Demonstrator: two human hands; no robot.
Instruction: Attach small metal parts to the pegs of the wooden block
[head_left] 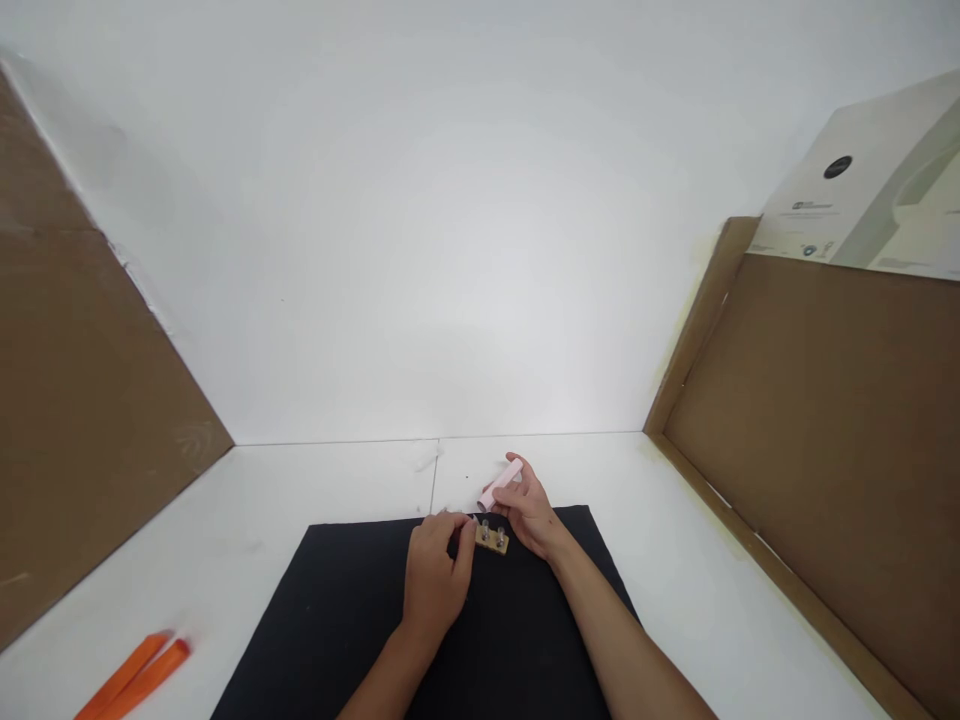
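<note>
My right hand (pixel 527 508) is closed around a pale pink tube (pixel 501 486), held at a slant above the far edge of the black mat (pixel 360 600). The tube's lower end looks dark, perhaps hollow, and points toward my left hand (pixel 440 565). Thumb and forefinger of that left hand are pinched together; a small whitish bit shows at their tips, too small to name. Right beside those fingertips is a small tan block (pixel 492 541) with clear or shiny upright pieces on it. Its left end is hidden behind my left hand.
Two orange strips (pixel 142 680) lie on the white table at the lower left. Brown cardboard panels stand on the left (pixel 90 370) and right (pixel 825 420), with a white wall (pixel 450 250) behind. A printed sheet (pixel 870 190) is at the upper right.
</note>
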